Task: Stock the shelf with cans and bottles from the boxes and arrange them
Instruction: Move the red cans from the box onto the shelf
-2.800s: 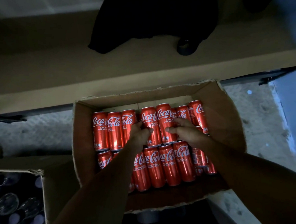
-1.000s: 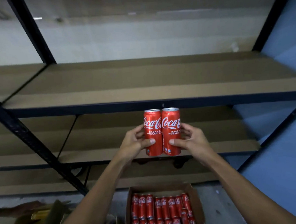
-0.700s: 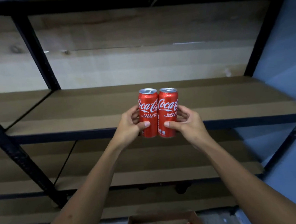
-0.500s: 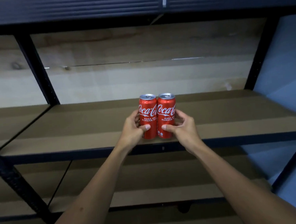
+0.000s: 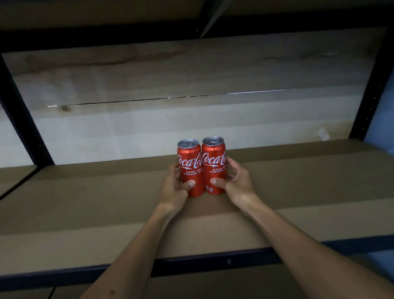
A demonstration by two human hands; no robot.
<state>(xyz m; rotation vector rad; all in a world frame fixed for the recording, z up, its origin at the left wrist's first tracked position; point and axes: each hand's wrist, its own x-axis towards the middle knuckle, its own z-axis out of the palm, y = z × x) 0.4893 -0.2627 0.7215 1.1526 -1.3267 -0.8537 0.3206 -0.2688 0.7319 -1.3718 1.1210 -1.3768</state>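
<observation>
Two red cola cans point(image 5: 202, 167) stand upright and touching, apparently resting on the brown shelf point(image 5: 78, 204). The left hand point(image 5: 173, 190) and right hand point(image 5: 237, 184) each grip one. A wooden wall point(image 5: 189, 117) is behind.

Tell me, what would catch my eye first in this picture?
Two red cola cans stand upright, side by side and touching, mid-shelf on a brown shelf board. The left hand grips one, the right hand the other. Behind them runs a pale wooden back panel.
</observation>
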